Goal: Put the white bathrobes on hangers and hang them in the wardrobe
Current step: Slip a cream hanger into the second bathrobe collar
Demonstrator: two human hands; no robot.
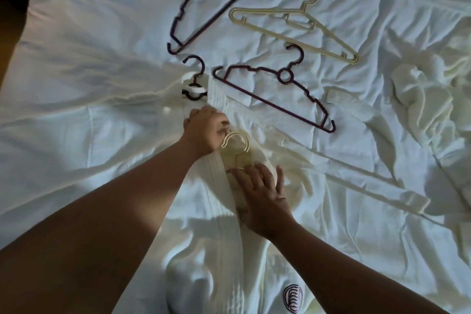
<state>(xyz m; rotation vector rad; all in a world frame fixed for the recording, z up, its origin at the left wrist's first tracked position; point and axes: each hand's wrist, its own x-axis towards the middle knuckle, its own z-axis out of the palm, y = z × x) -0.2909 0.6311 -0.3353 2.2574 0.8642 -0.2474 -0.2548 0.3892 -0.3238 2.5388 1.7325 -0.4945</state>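
Observation:
A white bathrobe (229, 257) with a dark round emblem lies spread on the bed in front of me. A cream hanger (235, 144) sits inside its neck, only the hook and neck showing. My left hand (204, 130) grips the robe's ribbed collar just left of that hook. My right hand (265, 194) presses flat, fingers spread, on the robe over the hanger's hidden body. Farther up, a dark hanger hook (193, 76) pokes out of another white robe (153, 104).
Loose hangers lie on the rumpled white bedsheet (89, 20): a dark one (204, 2) at top, a cream one (298, 25) to its right, a dark one (277, 92) in the middle. A robe belt (369, 186) stretches right. Another crumpled white robe (420, 92) lies far right.

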